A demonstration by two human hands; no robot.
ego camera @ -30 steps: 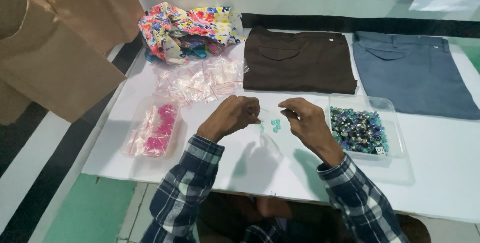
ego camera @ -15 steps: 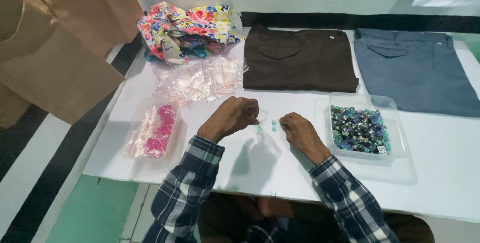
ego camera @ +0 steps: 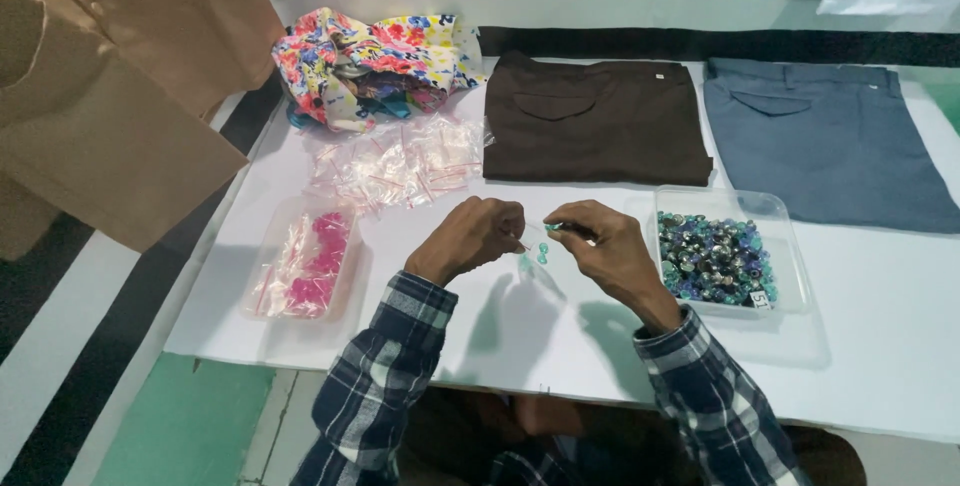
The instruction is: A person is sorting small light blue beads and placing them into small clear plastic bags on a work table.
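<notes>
Right hand point(ego camera: 610, 251) is back level with the left hand point(ego camera: 480, 236) above the white tabletop point(ego camera: 880, 346), its fingertips pinched on a small teal bead point(ego camera: 553, 228); half a second ago it sat lower and nearer the clear plastic tray of blue, green and silver beads point(ego camera: 715, 258), so it appears to have risen with a fresh bead. The left hand has barely moved — it is curled narrow, thumb and forefinger pressed together on what looks like a thin thread, too fine to make out for sure. Between the two hands a few small teal beads point(ego camera: 533, 258) hang or lie just below the fingers; I cannot tell which. That reads as stringing in progress, one bead at a time. To the left lies a clear bag of pink beads point(ego camera: 305, 266), and beyond it a heap of small empty clear zip bags point(ego camera: 400, 164). Farther back sit a crumpled flowery cloth point(ego camera: 370, 66), folded brown trousers point(ego camera: 595, 118) and folded grey-blue trousers point(ego camera: 825, 136) — all well apart from the hands.
</notes>
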